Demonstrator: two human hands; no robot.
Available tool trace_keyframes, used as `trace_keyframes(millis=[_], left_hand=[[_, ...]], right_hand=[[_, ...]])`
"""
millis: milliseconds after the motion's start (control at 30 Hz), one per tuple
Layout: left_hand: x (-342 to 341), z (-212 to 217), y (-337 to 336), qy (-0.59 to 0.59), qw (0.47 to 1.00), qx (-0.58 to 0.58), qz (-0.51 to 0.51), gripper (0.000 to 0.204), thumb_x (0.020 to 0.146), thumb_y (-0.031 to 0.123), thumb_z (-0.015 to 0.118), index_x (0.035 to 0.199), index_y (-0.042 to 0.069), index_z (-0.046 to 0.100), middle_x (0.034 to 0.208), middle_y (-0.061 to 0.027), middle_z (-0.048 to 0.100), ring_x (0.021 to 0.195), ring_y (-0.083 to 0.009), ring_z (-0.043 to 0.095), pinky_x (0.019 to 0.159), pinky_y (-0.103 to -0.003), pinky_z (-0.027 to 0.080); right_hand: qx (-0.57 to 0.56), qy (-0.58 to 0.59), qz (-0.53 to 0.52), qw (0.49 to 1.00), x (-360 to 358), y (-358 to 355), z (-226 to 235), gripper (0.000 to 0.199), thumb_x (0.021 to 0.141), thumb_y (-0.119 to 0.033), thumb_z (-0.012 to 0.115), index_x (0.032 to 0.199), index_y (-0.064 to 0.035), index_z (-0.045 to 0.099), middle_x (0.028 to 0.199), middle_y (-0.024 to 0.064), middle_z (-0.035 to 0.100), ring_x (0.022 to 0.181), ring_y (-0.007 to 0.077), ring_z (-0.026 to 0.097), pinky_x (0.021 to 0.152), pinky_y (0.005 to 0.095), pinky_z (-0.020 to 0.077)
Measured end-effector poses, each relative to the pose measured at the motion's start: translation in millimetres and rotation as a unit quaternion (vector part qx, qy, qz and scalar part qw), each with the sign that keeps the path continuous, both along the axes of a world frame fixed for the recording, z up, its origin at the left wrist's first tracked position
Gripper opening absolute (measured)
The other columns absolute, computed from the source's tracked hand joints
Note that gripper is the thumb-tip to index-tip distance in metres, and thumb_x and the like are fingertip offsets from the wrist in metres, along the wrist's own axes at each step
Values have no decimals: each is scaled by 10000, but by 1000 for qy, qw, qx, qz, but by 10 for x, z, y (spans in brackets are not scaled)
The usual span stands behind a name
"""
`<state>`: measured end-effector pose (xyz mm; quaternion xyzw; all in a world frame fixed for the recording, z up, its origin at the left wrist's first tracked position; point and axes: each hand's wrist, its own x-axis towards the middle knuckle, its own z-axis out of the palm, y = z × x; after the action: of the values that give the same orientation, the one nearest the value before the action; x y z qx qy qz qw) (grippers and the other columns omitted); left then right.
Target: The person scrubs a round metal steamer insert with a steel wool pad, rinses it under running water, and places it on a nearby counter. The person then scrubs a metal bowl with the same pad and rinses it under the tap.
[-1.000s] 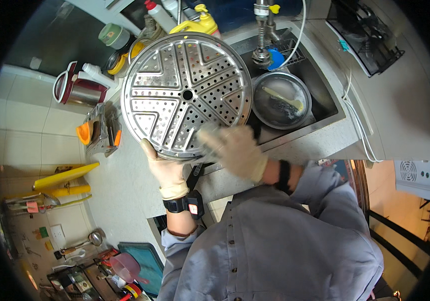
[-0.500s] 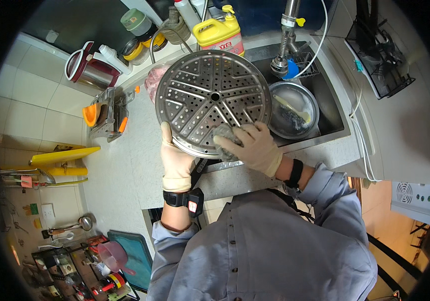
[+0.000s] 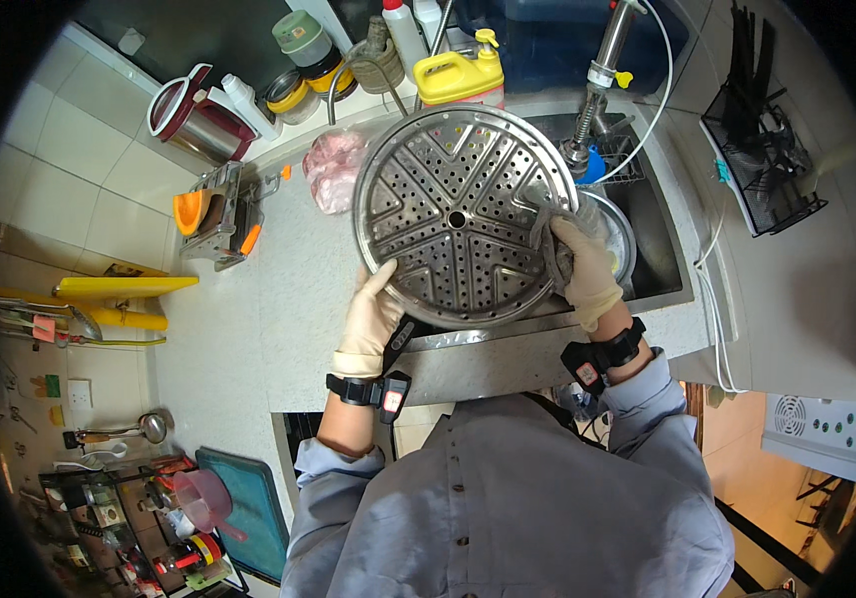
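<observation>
A round metal steamer tray [image 3: 448, 264], pierced with many small holes and pressed with raised V-shaped ribs, is held up in front of me over the counter and the sink's near edge. My left hand [image 3: 373, 314], in a pale glove, grips its lower left rim, thumb on top and fingers hidden beneath. At the right rim my gloved right hand [image 3: 587, 269] is closed on a grey cloth [image 3: 554, 249], which presses against the tray's edge. Partly behind the tray, a metal bowl [image 3: 625, 234] sits in the sink [image 3: 662, 239].
A faucet [image 3: 602, 75] with a spring hose stands behind the sink. Along the back are a yellow jug [image 3: 458, 78] and several jars. Bagged pink meat [image 3: 333, 174] and a slicer [image 3: 216, 214] with an orange piece lie left. A black rack [image 3: 762, 164] hangs at right.
The right hand with the cloth has moved from the tray's lower edge up to its right rim. The tray has shifted right in view, uncovering the bagged meat and covering more of the bowl.
</observation>
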<state>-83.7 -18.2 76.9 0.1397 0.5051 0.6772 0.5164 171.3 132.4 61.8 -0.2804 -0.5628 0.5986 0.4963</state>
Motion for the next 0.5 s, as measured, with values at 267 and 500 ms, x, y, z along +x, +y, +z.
trace_keyframes(millis=[267, 500], left_hand=[[-164, -7, -273, -23, 984, 13, -174, 453, 809, -24, 617, 1255, -30, 538, 1171, -141, 628, 1015, -266, 622, 907, -383, 493], [59, 307, -372, 88, 979, 1, -185, 423, 796, -44, 663, 1209, 8, 590, 1081, -46, 648, 924, -151, 619, 811, -272, 493]], right_hand=[[28, -83, 60, 994, 167, 108, -177, 343, 939, -122, 538, 1256, 9, 540, 1216, 82, 596, 1121, 174, 558, 967, 294, 442], [80, -201, -195, 957, -93, 239, 334, 504, 833, -101, 677, 1299, -36, 495, 1303, 137, 552, 1181, 256, 540, 986, 327, 418]])
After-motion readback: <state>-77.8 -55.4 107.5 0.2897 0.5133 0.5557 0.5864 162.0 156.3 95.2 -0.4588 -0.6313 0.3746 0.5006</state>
